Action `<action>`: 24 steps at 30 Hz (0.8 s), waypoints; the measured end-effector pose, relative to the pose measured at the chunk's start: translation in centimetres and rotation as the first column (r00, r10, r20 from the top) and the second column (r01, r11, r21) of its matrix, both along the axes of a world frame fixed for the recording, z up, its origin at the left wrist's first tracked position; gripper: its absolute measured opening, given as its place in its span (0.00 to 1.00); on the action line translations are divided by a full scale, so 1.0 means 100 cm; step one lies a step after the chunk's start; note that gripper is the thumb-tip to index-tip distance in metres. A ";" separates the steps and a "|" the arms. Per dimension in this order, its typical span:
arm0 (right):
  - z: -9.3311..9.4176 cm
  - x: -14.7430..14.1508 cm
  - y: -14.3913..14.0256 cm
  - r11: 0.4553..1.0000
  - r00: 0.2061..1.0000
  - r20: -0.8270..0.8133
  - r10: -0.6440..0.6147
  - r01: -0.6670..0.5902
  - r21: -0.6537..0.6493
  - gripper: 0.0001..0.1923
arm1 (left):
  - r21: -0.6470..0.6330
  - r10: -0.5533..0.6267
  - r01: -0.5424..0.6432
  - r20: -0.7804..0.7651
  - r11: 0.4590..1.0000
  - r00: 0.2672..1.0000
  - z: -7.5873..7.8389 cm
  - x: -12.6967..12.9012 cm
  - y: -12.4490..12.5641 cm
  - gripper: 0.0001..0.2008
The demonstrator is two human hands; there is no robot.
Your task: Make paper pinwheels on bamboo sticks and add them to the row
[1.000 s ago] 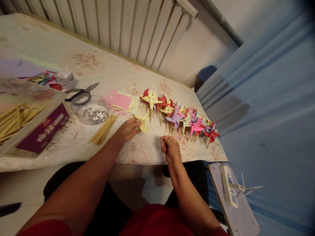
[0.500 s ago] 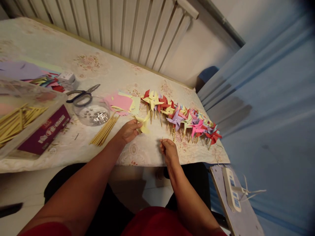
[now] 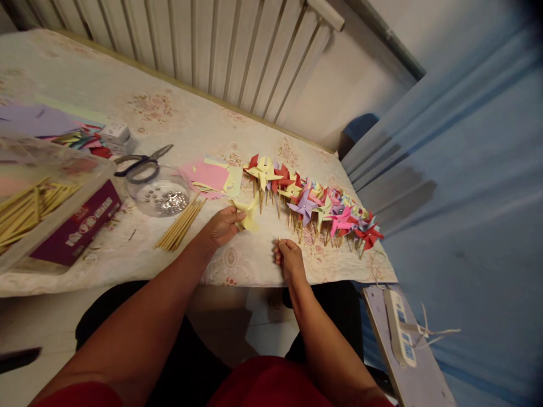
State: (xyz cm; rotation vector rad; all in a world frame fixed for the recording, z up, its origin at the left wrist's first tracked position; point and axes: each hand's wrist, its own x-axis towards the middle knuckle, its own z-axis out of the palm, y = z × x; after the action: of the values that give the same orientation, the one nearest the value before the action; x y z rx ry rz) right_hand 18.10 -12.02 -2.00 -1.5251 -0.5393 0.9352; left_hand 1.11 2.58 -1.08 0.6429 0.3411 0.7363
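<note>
Near on the desk [image 3: 244, 267], the left hand [image 3: 224, 225] pinches curly yellow paper [image 3: 251, 213]; the right hand [image 3: 291, 259] pinches a thin stick [image 3: 279, 239]. A soft pinch should keep the paper neat.

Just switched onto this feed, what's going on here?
The left hand pinches a curled piece of yellow paper above the table. The right hand, apart from it, holds a thin stick, with little more than its tip showing. Beyond the right hand, many pinwheels crowd together. Near the left hand are a stick bundle, a paper stack and a bowl of shiny bits, with scissors at the bowl's rim.
</note>
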 end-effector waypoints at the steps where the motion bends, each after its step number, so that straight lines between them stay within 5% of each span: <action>1: -0.001 0.001 0.000 1.000 1.000 -0.007 0.005 -0.004 0.007 0.11 | -0.001 -0.002 0.002 0.000 1.000 1.000 0.000 0.000 0.000 0.16; 24: -0.004 0.003 -0.002 0.999 1.000 -0.018 0.023 -0.023 0.028 0.13 | -0.001 0.012 -0.012 -0.037 1.000 0.999 -0.003 0.001 0.000 0.17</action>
State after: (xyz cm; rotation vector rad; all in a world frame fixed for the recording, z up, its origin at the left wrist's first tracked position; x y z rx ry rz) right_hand 18.42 -12.19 -2.39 -1.4867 -0.5560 0.9542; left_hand 1.20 2.57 -1.42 0.6548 0.3800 0.7365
